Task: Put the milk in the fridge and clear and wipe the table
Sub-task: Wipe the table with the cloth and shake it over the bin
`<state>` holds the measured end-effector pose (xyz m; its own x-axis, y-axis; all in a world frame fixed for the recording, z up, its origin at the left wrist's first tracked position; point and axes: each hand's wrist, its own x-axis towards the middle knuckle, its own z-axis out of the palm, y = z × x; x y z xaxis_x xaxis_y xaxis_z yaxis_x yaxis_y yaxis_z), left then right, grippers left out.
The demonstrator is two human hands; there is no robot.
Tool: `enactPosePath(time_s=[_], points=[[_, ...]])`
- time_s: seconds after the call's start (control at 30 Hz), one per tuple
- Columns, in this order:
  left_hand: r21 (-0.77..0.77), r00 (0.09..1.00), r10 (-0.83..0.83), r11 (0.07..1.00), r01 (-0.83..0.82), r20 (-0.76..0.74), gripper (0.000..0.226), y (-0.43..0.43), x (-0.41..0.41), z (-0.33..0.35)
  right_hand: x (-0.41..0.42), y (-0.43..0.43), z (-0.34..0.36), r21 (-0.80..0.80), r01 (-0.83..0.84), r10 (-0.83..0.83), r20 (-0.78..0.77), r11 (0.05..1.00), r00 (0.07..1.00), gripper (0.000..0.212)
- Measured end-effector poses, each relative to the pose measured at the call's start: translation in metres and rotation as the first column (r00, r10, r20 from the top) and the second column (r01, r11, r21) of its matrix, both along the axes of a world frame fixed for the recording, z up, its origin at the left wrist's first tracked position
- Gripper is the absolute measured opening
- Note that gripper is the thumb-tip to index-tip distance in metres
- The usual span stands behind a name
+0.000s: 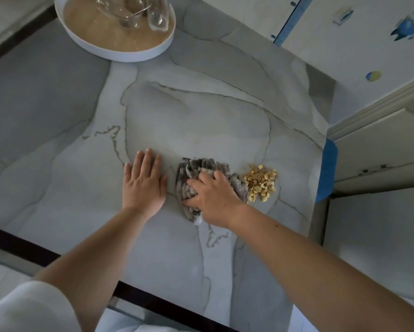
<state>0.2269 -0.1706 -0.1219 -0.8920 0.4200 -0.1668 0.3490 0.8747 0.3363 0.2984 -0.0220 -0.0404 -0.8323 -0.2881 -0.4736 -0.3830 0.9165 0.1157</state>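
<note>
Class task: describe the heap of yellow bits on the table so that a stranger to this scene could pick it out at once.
Find the grey marble table and go to its right edge, by the blue tape. Just right of the grey cloth under the right hand lies the heap of yellow bits: the only loose, yellow thing there.

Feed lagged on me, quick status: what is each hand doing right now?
Left hand: open, flat on the table.
Right hand: fingers curled round the grey cloth, next to the yellow flakes.
</note>
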Motion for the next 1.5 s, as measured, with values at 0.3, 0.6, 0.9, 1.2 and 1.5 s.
enactPosePath(time_s=[0.3, 0.6, 0.9, 1.2, 1.5], points=[[-0.039, 0.988, -0.156, 0.987, 0.156, 0.015, 0.074, 0.036, 0.026, 0.002, 0.038, 0.060, 0.010, 0.138, -0.010, 0.003, 0.055, 0.990, 0.999, 0.027], [-0.105, 0.995, -0.076, 0.991, 0.082, 0.058, 0.063, 0.095, 0.049, 0.004, 0.028, 0.088, 0.003, 0.108, 0.124, -0.123, -0.008, 0.986, 0.992, 0.036], [-0.113, 0.999, -0.017, 0.993, 0.021, 0.034, 0.062, 0.107, 0.054, 0.001, 0.028, 0.126, -0.011, 0.149, 0.338, -0.338, -0.025, 0.929, 0.941, 0.052], [-0.061, 0.996, -0.083, 0.994, 0.086, 0.042, 0.059, 0.141, 0.072, 0.003, 0.045, 0.148, -0.009, 0.094, 0.419, -0.419, -0.019, 0.903, 0.908, 0.048], [-0.092, 0.994, -0.099, 0.990, 0.103, 0.047, 0.068, 0.140, 0.073, 0.000, 0.069, 0.125, -0.001, -0.053, 0.102, -0.109, -0.168, 0.993, 0.980, 0.041]])
